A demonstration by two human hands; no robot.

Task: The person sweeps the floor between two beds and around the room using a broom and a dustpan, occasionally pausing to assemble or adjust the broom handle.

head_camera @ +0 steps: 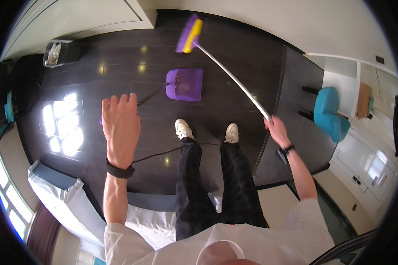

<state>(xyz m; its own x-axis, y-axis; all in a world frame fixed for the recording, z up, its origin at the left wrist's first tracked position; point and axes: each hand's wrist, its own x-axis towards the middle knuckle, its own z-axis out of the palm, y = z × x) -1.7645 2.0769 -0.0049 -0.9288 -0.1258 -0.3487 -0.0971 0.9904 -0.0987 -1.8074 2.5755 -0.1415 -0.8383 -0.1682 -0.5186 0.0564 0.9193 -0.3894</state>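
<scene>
My left hand (pixel 122 124) is closed around the handle of a purple dustpan (pixel 189 94), whose dark stick (pixel 152 94) runs from the fist to the pan. Some dark debris lies in the pan, which rests on the floor beyond my shoes. My right hand (pixel 277 129) grips the end of a broom's white pole (pixel 235 79). At its far end, the broom head (pixel 191 34), yellow with purple bristles, is slightly blurred and apart from the dustpan, on its far side. Whether the bristles touch the floor I cannot tell.
On dark floor tiles (pixel 119 82), a bin (pixel 58 54) with a light liner stands by the cabinet (pixel 96 16). A teal chair (pixel 330 112) is at the right, near a white desk unit (pixel 340 76). White-covered seating (pixel 66 205) lies left. A thin cable (pixel 159 153) crosses near my legs.
</scene>
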